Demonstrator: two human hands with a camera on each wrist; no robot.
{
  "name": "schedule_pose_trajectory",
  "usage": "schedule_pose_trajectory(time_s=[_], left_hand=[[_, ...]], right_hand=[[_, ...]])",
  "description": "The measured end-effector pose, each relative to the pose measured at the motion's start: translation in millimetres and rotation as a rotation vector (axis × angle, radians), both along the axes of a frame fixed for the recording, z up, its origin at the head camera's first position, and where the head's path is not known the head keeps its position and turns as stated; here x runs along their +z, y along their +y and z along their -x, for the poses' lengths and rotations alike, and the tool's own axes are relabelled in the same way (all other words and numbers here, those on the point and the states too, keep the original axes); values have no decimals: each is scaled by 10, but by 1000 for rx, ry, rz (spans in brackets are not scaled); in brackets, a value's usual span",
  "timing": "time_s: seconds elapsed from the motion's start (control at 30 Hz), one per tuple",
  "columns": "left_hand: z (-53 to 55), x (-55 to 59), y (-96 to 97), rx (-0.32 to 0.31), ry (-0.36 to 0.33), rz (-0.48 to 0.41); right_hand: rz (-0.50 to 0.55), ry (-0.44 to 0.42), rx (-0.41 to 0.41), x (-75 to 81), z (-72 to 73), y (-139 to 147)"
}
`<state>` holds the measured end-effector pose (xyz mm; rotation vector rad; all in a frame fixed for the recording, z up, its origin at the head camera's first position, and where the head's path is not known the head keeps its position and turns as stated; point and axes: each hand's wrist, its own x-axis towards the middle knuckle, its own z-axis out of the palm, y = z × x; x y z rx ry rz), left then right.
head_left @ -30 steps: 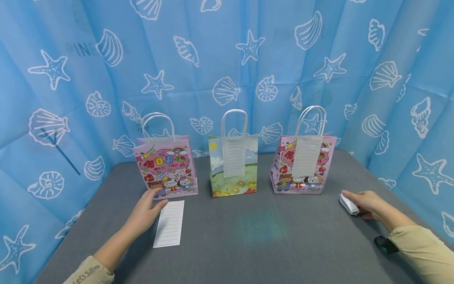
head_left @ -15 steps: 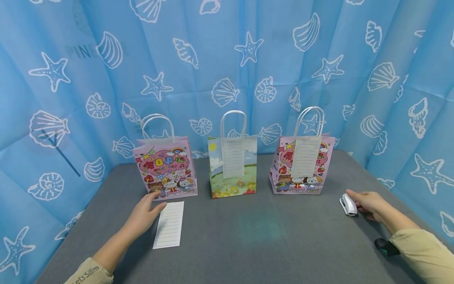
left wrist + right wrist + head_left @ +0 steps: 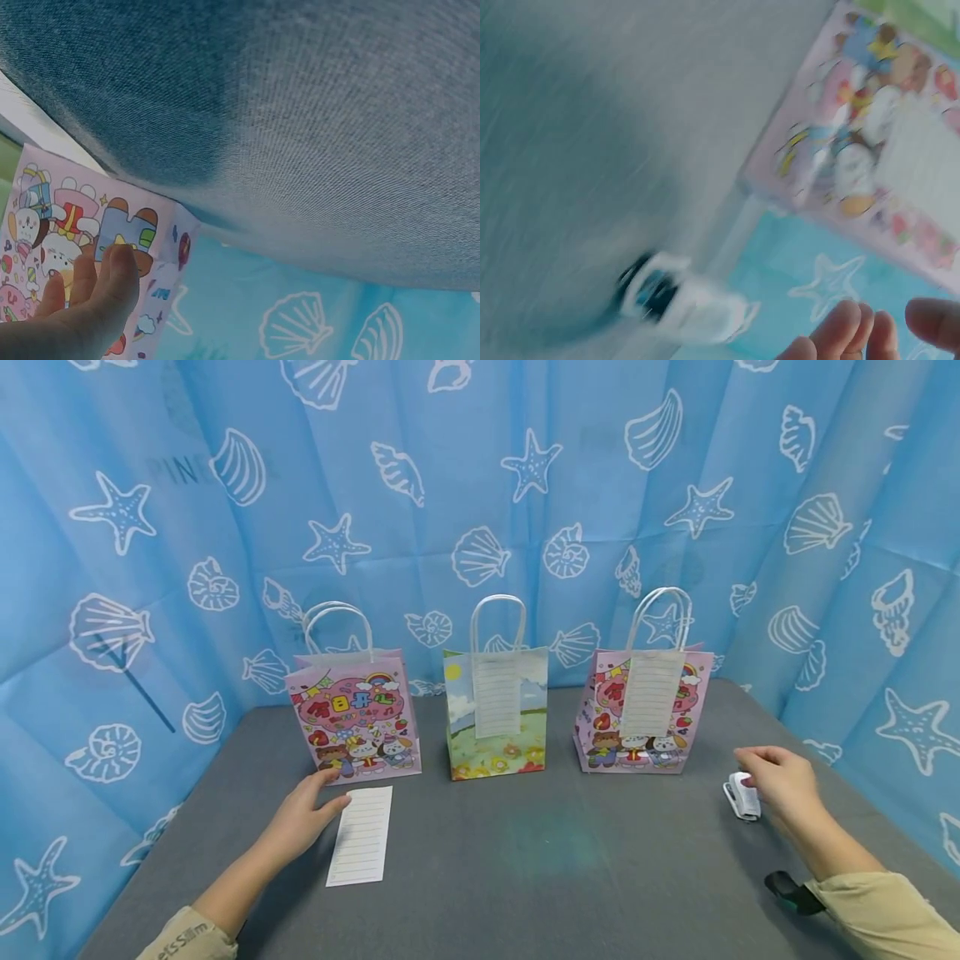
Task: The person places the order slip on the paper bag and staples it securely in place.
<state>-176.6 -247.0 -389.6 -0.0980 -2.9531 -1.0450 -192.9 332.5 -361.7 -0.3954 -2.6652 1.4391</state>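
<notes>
My left hand [image 3: 296, 818] rests at the foot of the left pink gift bag [image 3: 356, 718], fingers loosely spread and holding nothing. Its thumb is at the upper corner of a lined white paper slip [image 3: 360, 839] lying flat on the table. At the right, a small white stapler [image 3: 742, 797] sits on the grey cloth, and my right hand [image 3: 783, 789] is raised just beside it. In the right wrist view the stapler [image 3: 697, 307] stands apart from the fingertips [image 3: 840, 319], which grip nothing.
A flower-meadow gift bag [image 3: 497, 756] stands in the middle and another pink gift bag [image 3: 637, 756] to its right; lined slips hang from both at the handles. A blue shell-print curtain [image 3: 420, 552] closes off the back and sides of the grey table [image 3: 495, 868].
The right hand has let go of the stapler and lifted off it, leaving it on the table. The left hand has stayed by the left bag and the slip.
</notes>
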Motion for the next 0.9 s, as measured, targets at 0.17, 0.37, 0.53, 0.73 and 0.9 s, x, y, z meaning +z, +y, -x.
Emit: schedule_pose_trajectory(time_s=[0.17, 0.37, 0.53, 0.73, 0.9], left_hand=[[14, -9, -17, -2, -12, 5], [37, -14, -33, -3, -23, 11], [57, -33, -60, -6, -55, 3], [66, -69, -114, -3, -76, -1], [67, -68, -151, -9, -76, 9]], right_hand=[[103, 72, -19, 55, -53, -217], [158, 131, -37, 125, -77, -468], [188, 169, -30, 163, -96, -664], [231, 223, -3, 196, -105, -890], [270, 261, 32, 186, -117, -1068]])
